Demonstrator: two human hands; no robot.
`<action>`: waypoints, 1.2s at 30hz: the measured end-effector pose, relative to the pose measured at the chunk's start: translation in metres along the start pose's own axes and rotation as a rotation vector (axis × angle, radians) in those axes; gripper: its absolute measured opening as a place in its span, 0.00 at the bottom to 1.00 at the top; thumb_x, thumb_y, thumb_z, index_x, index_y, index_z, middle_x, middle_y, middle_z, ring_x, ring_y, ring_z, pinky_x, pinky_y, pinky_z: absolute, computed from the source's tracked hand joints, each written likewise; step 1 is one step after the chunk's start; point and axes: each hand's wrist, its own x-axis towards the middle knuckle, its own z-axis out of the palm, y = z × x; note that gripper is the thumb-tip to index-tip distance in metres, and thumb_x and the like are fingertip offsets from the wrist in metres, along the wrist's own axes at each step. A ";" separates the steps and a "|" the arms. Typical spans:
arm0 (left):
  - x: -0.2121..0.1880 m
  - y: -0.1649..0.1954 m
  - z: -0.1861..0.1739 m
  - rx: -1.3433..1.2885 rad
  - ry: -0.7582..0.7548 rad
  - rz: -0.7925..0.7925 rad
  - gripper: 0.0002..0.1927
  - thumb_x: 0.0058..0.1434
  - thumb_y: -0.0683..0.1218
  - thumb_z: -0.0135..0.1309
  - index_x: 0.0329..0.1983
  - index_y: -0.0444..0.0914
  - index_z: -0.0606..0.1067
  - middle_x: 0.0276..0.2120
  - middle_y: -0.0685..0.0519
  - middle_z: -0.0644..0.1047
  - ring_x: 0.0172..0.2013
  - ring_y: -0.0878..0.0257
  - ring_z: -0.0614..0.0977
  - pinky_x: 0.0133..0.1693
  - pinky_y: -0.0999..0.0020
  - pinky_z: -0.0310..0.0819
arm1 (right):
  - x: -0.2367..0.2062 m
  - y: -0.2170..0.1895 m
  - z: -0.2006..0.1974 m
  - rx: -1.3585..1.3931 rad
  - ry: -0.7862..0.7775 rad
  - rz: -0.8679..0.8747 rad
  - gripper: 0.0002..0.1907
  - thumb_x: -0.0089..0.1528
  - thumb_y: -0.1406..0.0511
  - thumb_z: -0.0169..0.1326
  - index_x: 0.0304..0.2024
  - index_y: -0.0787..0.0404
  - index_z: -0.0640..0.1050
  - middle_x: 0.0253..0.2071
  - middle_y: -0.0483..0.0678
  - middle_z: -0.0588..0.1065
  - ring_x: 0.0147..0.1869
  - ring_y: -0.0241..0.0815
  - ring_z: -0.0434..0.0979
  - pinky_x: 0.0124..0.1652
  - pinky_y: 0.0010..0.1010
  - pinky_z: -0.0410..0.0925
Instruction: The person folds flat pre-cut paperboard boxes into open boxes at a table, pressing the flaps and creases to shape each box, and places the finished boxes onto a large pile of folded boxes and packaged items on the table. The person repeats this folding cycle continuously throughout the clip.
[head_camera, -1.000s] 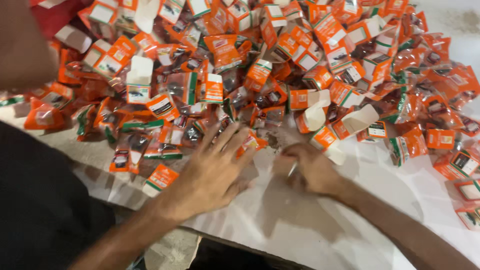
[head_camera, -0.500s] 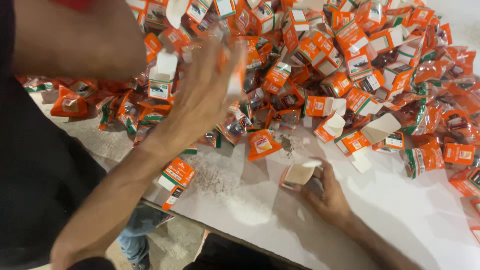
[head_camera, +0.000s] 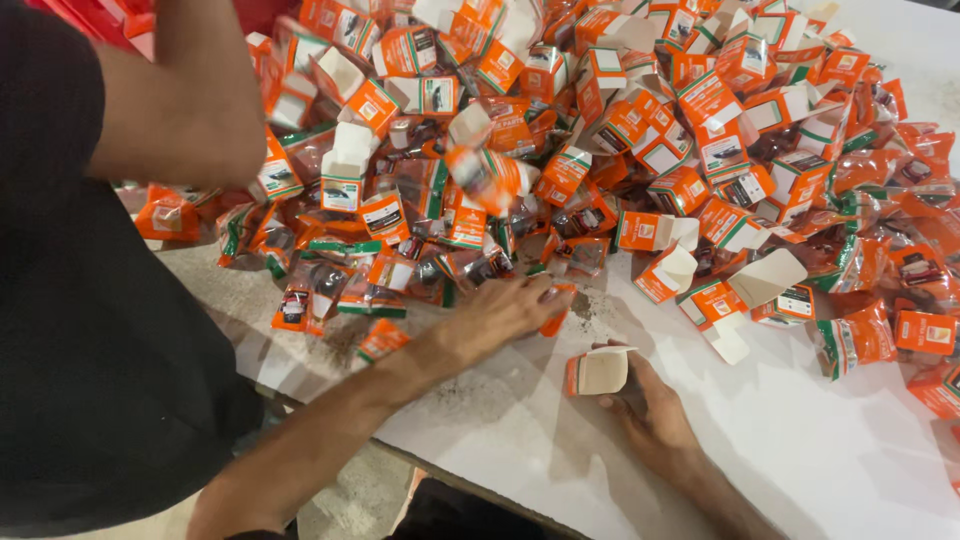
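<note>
Left hand: left hand (head_camera: 505, 312) lies palm down on the white tabletop (head_camera: 800, 450), fingers spread over a small orange packet (head_camera: 556, 310) at the pile's edge
Right hand: right hand (head_camera: 645, 405) grips a small open orange-and-white cardboard box (head_camera: 597, 371), flap up
Pile: heap of orange cardboard boxes and clear sachets (head_camera: 620, 130) just beyond both hands

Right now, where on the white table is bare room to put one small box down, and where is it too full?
Free: the white table near its front edge, right of the right hand holding an open box. A smaller dusty patch lies between the left hand and the front edge. Crowded: the pile of orange boxes and packets fills the far side.
</note>
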 end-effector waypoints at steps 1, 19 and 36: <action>0.003 0.000 0.001 -0.069 -0.016 -0.007 0.26 0.60 0.40 0.55 0.62 0.41 0.66 0.64 0.38 0.66 0.52 0.42 0.78 0.36 0.56 0.82 | -0.001 0.001 0.001 -0.004 0.009 -0.004 0.29 0.58 0.72 0.57 0.63 0.60 0.67 0.55 0.51 0.79 0.60 0.44 0.80 0.55 0.32 0.69; 0.003 0.080 -0.014 -0.553 0.561 0.230 0.25 0.60 0.41 0.66 0.57 0.36 0.70 0.57 0.43 0.73 0.60 0.45 0.75 0.63 0.52 0.74 | -0.008 0.028 0.004 -0.183 0.120 -0.182 0.31 0.53 0.75 0.57 0.61 0.63 0.70 0.56 0.60 0.75 0.62 0.62 0.73 0.59 0.45 0.68; 0.012 0.093 -0.015 -0.597 0.409 -0.203 0.14 0.70 0.51 0.51 0.51 0.40 0.79 0.74 0.34 0.55 0.73 0.34 0.53 0.71 0.36 0.44 | -0.005 0.003 0.008 -0.209 0.187 -0.148 0.36 0.53 0.73 0.64 0.64 0.68 0.67 0.54 0.61 0.75 0.56 0.62 0.75 0.53 0.45 0.70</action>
